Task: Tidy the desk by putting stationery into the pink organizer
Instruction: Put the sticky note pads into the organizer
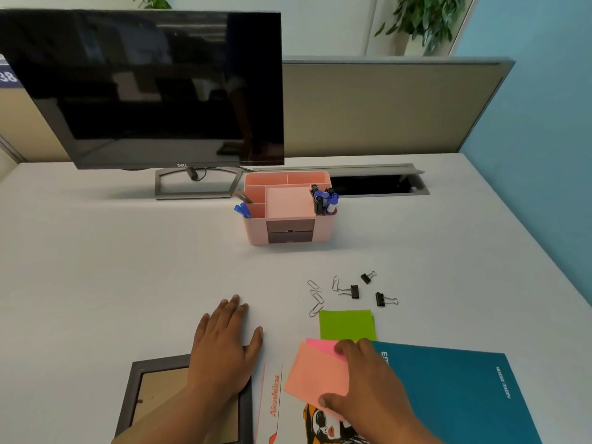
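Pinching orange sticky notes [315, 371], right hand [368, 376] covers their edge

Pink organizer [290, 208] upright mid-desk, pens inside; clips [354, 291], sticky notes [347, 325] loose nearer front

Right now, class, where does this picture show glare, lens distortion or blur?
Head view: the dark monitor mirrors the room; the wide lens splays the desk edges and partition; the paper clips look soft; shadows are faint.
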